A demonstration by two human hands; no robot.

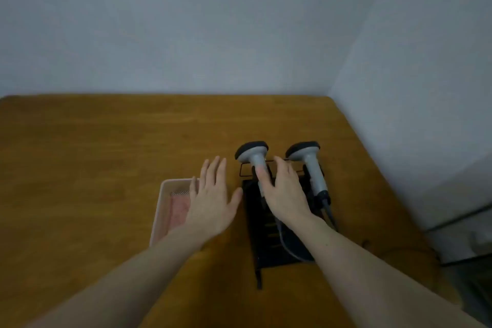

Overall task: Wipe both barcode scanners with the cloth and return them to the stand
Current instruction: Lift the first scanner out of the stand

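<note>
Two grey barcode scanners with black heads rest side by side in a black wire stand (269, 247) on the wooden table. My right hand (286, 189) hovers over the handle of the left scanner (253, 153), fingers spread, thumb touching the handle; it is not closed around it. The right scanner (306, 154) stands untouched beside it, its cable trailing toward me. My left hand (213, 200) is flat and open above the table, partly over a pale tray (170, 185) that holds a pink cloth (179, 210).
The wooden table (106, 168) sits in a corner, with grey walls behind and to the right. Scanner cables (287, 247) run across the stand's base. The table's right edge drops off to a dark floor area.
</note>
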